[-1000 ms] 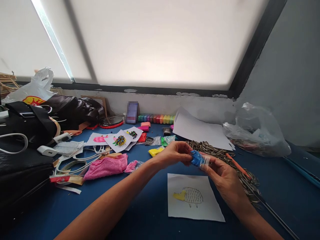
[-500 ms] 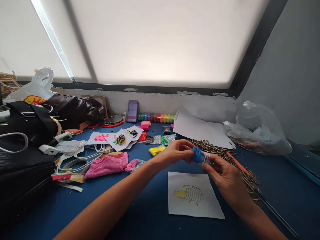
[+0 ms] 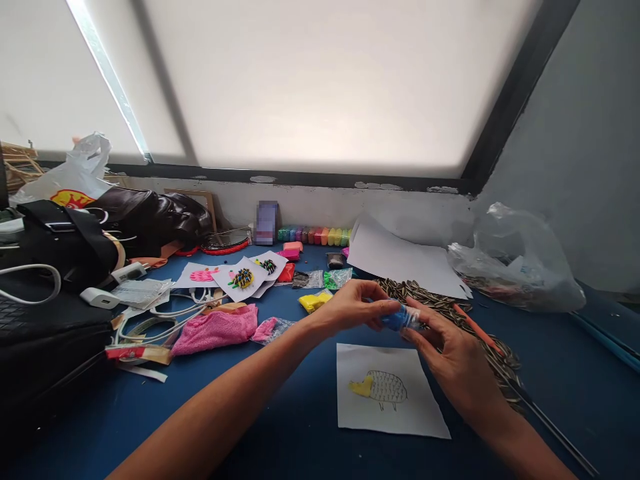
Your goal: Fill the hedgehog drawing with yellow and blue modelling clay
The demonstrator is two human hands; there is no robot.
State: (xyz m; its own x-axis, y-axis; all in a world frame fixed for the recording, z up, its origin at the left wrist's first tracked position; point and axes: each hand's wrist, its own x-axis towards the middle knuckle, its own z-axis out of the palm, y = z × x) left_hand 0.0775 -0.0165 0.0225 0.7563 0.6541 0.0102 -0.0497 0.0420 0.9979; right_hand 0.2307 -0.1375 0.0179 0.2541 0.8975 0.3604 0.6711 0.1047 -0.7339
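Between my two hands is a small clear packet of blue clay [image 3: 395, 319]. My left hand [image 3: 357, 305] pinches its left side, thumb on top. My right hand [image 3: 450, 343] grips the clear plastic at its right end between thumb and fingers. Just below, on the blue table, lies a white paper [image 3: 370, 420] with a drawn animal [image 3: 387, 387]: a round scaly body, thin legs and a yellow head. Behind my hands spreads a heap of striped sunflower seeds [image 3: 415, 293]. A yellow clay packet [image 3: 315, 302] lies left of my left hand.
An orange pencil-like stick [image 3: 477, 328] and a dark thin rod [image 3: 555, 430] lie at the right, by the seeds. Finished seed pictures [image 3: 243, 279], a pink cloth [image 3: 217, 330] and white cables [image 3: 165, 313] are at the left. White sheets [image 3: 400, 257] and a plastic bag [image 3: 520, 267] stand behind.
My left fingers have shifted further over the blue clay packet, so less blue shows and its clear plastic end is more visible. Both hands stay in nearly the same place.
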